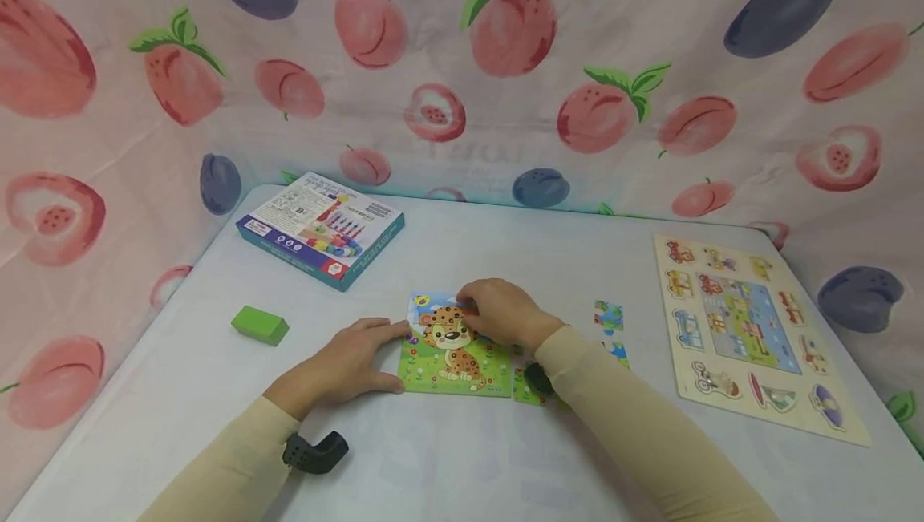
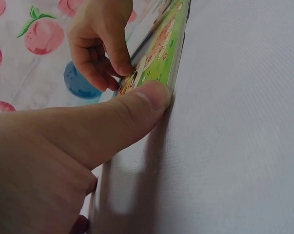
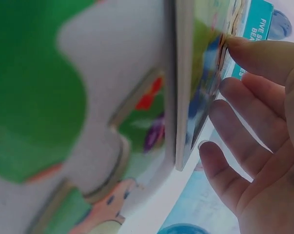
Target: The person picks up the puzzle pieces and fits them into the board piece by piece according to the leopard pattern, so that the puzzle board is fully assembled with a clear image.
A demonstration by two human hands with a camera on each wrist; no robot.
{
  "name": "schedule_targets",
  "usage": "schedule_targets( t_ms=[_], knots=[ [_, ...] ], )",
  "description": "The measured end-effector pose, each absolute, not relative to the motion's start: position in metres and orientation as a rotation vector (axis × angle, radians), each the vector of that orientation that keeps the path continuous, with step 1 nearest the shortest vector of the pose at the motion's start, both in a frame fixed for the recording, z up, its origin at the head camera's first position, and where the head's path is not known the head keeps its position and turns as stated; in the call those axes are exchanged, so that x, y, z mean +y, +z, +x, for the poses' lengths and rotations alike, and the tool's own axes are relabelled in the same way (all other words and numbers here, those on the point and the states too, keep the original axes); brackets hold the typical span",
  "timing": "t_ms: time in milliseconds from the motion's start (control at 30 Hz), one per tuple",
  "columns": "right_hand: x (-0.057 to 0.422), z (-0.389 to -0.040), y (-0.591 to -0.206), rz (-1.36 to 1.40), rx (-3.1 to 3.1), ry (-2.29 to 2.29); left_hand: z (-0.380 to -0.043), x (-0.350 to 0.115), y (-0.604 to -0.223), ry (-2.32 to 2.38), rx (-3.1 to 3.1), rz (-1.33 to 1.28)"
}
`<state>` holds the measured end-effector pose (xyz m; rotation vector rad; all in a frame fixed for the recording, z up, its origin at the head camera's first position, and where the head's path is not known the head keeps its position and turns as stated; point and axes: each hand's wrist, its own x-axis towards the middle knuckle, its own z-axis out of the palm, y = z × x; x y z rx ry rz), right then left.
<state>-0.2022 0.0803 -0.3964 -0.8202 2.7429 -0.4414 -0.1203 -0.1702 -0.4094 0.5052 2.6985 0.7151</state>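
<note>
Beneath right grip (image 1: 501, 312), leopard puzzle (image 1: 453, 354), flat

1. The left arm (image 1: 224, 458) is slanting inward from the lower left, its sleeve stopping near the wrist.
2. The left hand (image 1: 342, 362) is resting low, its thumb (image 2: 122, 117) lying straight and well apart from the fingers.
3. The right arm (image 1: 642, 426) is slanting inward from the lower right, also sleeved.
4. The right hand (image 1: 508, 313) is resting farther forward, fingers (image 3: 242, 131) bending loosely, thumb (image 3: 264, 56) pointing inward beside them.
</note>
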Motion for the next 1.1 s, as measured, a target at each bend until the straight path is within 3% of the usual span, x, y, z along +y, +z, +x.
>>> schedule_targets(
  t_ms=[533, 1100],
  knots=[
    [0.125, -0.190, -0.359, -0.869, 2.754, -0.567, -0.119, -0.170, -0.409, 0.720, 2.703, 0.504],
    [0.182, -0.185, -0.366, -0.764, 2.855, -0.562, -0.120, -0.170, -0.411, 0.727, 2.702, 0.496]
  ],
)
